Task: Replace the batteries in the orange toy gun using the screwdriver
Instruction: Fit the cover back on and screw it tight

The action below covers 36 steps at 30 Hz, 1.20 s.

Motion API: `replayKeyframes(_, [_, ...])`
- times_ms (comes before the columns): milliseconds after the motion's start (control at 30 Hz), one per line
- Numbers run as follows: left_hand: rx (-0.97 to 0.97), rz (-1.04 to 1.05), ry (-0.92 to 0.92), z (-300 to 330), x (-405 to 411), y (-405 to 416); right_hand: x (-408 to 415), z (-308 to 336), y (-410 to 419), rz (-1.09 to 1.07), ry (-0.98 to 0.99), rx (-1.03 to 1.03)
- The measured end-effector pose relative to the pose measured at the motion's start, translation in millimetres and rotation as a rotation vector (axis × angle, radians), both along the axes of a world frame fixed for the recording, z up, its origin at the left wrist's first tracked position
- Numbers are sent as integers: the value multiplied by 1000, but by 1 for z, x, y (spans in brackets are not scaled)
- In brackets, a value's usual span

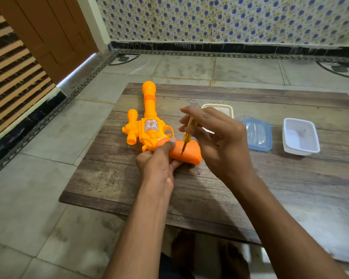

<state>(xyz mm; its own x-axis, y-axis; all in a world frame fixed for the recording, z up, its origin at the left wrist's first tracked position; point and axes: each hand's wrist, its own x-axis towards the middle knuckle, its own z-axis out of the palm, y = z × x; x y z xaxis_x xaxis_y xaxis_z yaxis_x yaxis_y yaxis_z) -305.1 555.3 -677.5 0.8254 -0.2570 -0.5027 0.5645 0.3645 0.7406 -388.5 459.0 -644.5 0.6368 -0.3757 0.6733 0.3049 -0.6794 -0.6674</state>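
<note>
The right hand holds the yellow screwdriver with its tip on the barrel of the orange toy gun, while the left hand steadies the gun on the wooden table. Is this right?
Not quite. In the head view, the right hand sets the screwdriver tip on the grip of the orange toy gun, not on the barrel. The rest holds: the left hand steadies the gun on the wooden table.

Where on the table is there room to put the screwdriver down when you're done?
Bare wood lies along the near table edge, below the left hand. More lies in front of the blue-rimmed lid and white tub. It is crowded mid-table around the toy gun, screwdriver and right hand.
</note>
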Motion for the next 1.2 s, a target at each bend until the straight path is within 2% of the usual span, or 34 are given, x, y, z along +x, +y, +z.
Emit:
replayKeyframes(167, [1, 9, 25, 1, 1, 1, -2, 2, -1, -104, 5, -57])
replayKeyframes(333, [-15, 16, 14, 0, 0, 1, -1, 2, 0, -111, -1, -106])
replayKeyframes(400, [-14, 6, 7, 0, -1, 1, -2, 2, 1, -91, -5, -126])
replayKeyframes(567, [-24, 3, -4, 0, -2, 2, -3, 3, 3, 42, 22, -29])
replayKeyframes(633, [-25, 2, -2, 0, -1, 1, -3, 4, 5, 41, 22, -66])
replayKeyframes(900, [19, 19, 19, -4, 1, 0, -4, 8, 9, -65, 24, -122])
replayKeyframes(1100, [51, 21, 11, -7, 3, 0, -9, 11, 11, -159, 58, -40])
replayKeyframes(1200, [48, 8, 10, -8, 3, -1, -6, 12, 21, -242, 72, -103])
